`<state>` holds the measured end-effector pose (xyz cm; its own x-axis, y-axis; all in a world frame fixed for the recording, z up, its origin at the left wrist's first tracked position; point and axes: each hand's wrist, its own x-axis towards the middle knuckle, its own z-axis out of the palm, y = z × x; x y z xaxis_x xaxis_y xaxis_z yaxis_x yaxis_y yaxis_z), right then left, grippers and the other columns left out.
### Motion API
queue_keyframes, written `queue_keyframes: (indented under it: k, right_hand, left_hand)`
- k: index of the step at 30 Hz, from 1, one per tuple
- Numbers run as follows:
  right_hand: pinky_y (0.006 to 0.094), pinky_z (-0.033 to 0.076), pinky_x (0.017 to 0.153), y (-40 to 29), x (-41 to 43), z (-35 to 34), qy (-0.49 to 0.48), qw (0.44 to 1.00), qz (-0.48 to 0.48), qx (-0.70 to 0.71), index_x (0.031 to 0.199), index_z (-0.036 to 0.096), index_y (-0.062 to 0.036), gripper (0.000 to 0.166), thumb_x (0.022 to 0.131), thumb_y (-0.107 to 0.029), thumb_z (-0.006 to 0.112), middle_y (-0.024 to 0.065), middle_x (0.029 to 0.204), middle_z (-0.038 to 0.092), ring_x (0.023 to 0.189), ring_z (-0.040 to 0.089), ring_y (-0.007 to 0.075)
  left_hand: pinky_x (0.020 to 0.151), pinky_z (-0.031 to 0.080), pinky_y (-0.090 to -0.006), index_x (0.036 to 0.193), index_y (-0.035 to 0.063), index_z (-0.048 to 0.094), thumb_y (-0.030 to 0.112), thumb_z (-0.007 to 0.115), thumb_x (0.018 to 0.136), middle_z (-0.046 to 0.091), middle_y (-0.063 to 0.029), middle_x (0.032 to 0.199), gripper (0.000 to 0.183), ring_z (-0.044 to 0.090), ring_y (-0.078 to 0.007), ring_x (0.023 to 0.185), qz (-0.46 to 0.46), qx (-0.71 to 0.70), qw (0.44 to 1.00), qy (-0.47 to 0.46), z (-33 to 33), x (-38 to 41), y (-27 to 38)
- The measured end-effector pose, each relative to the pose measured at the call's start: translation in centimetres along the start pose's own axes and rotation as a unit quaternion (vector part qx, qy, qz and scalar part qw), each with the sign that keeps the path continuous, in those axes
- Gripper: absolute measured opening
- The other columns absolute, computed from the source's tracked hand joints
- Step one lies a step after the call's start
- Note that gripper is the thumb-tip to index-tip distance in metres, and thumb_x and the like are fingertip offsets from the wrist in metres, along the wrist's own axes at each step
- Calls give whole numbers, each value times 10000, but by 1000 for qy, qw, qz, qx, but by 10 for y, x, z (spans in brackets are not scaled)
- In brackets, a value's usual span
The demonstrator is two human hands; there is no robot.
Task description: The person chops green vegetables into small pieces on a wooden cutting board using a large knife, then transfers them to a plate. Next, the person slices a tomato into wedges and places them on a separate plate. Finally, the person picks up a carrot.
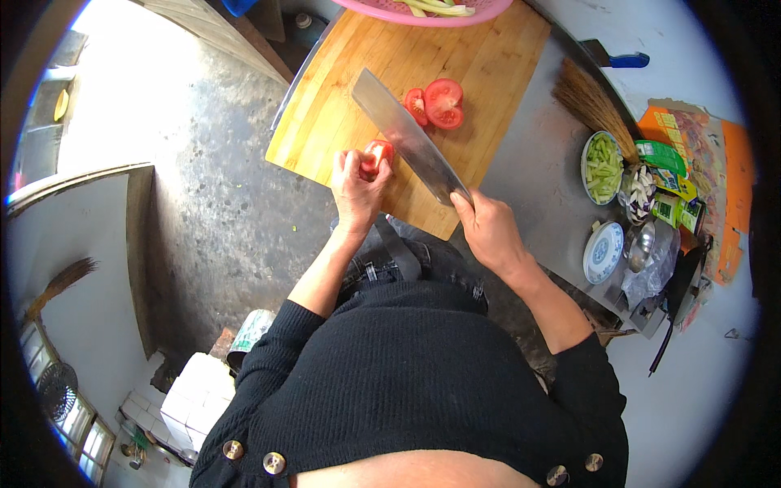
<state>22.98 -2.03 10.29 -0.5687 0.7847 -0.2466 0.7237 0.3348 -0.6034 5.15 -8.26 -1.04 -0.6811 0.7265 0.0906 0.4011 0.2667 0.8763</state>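
My right hand (491, 232) grips the handle of a wide steel cleaver (409, 137), whose blade slants up and to the left over a bamboo cutting board (323, 122). Between the fingers of my left hand (359, 192) is a piece of tomato (379, 150), its cut face turned toward the blade. Past the cleaver, a tomato half (444, 104) lies cut side up on the board. A smaller tomato slice (415, 106) rests against its left side. Whether the blade touches the board cannot be told.
A pink plastic basket (421, 13) with green stalks overlaps the board's far edge. To the right on the metal counter (525, 152) are a straw brush (592, 104), a bowl of chopped green vegetable (603, 168), a blue-patterned plate (604, 253) and seasoning packets (671, 183). Another knife (616, 59) lies beyond.
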Motion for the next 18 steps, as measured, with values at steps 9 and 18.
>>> queue_keyframes:
  k: [9,18]
  right_hand:
    - [516,465,576,3,45,40,17,999,14,-35,818,548,-17,288,939,-272,491,248,669,592,656,590,436]
    - [489,487,556,0,11,-10,-25,994,-53,-97,824,535,-29,251,928,-257,511,199,675,604,653,603,412]
  left_hand:
    - [690,505,-330,866,36,579,52,720,736,543,-124,873,192,592,-253,761,67,-5,996,-53,-10,-2,-3]
    - [731,517,-328,931,55,654,57,705,774,607,-114,990,165,625,-266,861,88,-5,993,-84,-18,7,-9]
